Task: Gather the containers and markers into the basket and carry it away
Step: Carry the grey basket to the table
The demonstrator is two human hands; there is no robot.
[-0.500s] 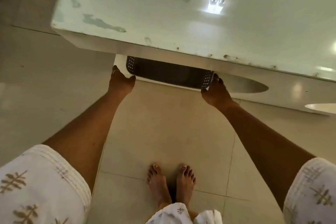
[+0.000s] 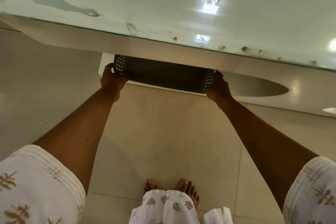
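A dark perforated basket (image 2: 163,76) sits on a white shelf under the glass-topped table (image 2: 163,5), its back part hidden by the table's edge. My left hand (image 2: 111,80) grips the basket's left end, fingers curled around its patterned side. At the basket's right end my right hand (image 2: 217,87) is closed on the corner. No markers or containers show in this view.
The table's thick white edge (image 2: 145,45) overhangs the basket. The white shelf (image 2: 104,63) juts out to the left of it. An oval cutout (image 2: 258,88) lies right of the basket. Beige floor tiles (image 2: 163,132) and my bare feet (image 2: 171,189) are below.
Both hands have closed onto the basket's two ends. My head has moved nearer the table, so the two markers on its top have passed out of view.
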